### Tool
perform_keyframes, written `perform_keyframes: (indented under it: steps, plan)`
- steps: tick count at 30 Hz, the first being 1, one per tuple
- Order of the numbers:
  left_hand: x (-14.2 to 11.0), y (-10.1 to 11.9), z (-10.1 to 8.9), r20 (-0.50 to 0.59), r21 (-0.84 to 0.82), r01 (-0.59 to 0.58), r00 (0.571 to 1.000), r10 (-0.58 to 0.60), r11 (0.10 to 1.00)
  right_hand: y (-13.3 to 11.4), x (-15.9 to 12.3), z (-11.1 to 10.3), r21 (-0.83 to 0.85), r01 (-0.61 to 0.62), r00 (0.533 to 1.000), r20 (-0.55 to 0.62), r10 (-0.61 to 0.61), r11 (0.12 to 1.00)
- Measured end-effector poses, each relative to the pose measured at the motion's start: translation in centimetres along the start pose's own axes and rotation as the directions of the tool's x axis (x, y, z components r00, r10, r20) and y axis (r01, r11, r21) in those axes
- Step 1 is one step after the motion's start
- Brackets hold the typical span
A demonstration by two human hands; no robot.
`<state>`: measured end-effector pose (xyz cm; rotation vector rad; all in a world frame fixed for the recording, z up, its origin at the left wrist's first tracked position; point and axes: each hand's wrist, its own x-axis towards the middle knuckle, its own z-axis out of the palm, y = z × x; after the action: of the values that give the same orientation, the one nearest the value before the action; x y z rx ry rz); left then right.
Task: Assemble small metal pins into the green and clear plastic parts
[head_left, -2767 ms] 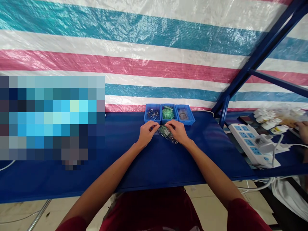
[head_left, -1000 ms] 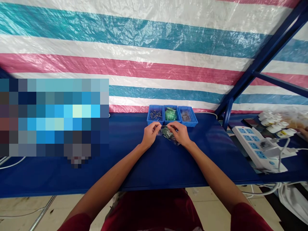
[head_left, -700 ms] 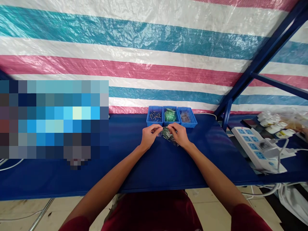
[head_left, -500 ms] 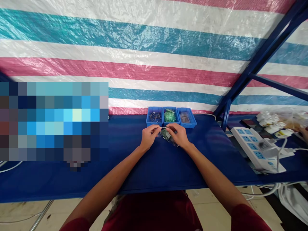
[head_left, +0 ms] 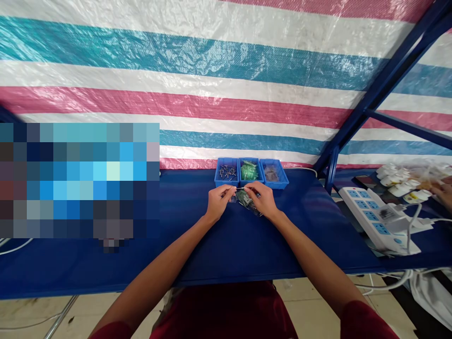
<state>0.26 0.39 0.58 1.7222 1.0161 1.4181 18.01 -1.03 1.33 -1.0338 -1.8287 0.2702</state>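
My left hand (head_left: pixel 219 202) and my right hand (head_left: pixel 263 198) face each other over the table. Their fingertips pinch opposite ends of a thin, shiny metal rod (head_left: pixel 240 188), too small to identify further. Under and beside my right hand lies a small heap of clear and greenish packets (head_left: pixel 244 197), partly covered by that hand. Just beyond the hands, three blue bins stand in a row. The left bin (head_left: pixel 222 183) holds loose metal pieces (head_left: pixel 228 172), the middle bin (head_left: pixel 250 159) green packets (head_left: pixel 249 170), and the right bin (head_left: pixel 280 185) clear-brownish packets (head_left: pixel 271 173).
A blue table (head_left: pixel 226 249) spreads beneath my arms. To the right are a white power strip (head_left: pixel 372 212) with cables, several white bottles (head_left: pixel 402 188) and another person's hand (head_left: pixel 445 193). A blue metal frame (head_left: pixel 365 106) slants up there. A striped sheet (head_left: pixel 212 103) hangs behind; the left is pixelated.
Both hands keep almost the same pose around the rod. The view has shifted very slightly, and the other person's hand at the right edge shows more.
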Motion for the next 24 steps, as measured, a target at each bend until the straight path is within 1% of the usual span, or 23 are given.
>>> perform_keyframes:
  steps: [6, 8, 11, 14, 17, 20, 24]
  plan:
    - [0.02, 0.24, -0.09, -0.058, 0.043, -0.068, 0.996, 0.07, 0.997, -0.12, 0.09, -0.02, -0.021, 0.018, 1.0, 0.026, -0.018, 1.0]
    - [0.02, 0.33, -0.08, -0.066, 0.043, -0.067, 0.995, 0.069, 0.997, -0.11, 0.08, 0.04, -0.042, 0.021, 0.998, 0.055, -0.018, 0.999]
    - [0.0, 0.45, 0.01, -0.038, -0.032, -0.011, 0.999, 0.01, 0.999, 0.0, 0.04, 0.18, -0.067, 0.002, 0.997, 0.081, 0.004, 0.998]
    - [-0.02, 0.47, 0.18, 0.0, -0.14, 0.056, 0.998, -0.057, 0.989, 0.19, 0.01, 0.29, -0.071, -0.027, 0.999, 0.04, 0.03, 0.997]
    - [-0.03, 0.38, 0.28, 0.036, -0.175, 0.096, 0.995, -0.091, 0.98, 0.3, 0.02, 0.3, -0.071, -0.042, 0.999, -0.008, 0.042, 0.997]
    - [-0.01, 0.24, 0.22, 0.059, -0.139, 0.083, 0.995, -0.075, 0.987, 0.25, 0.05, 0.24, -0.064, -0.05, 0.998, -0.041, 0.047, 0.997]
    - [0.14, 0.03, 0.02, 0.088, 0.025, 0.019, 0.996, -0.021, 1.0, 0.07, 0.16, 0.13, -0.048, -0.064, 0.995, -0.076, 0.06, 0.997]
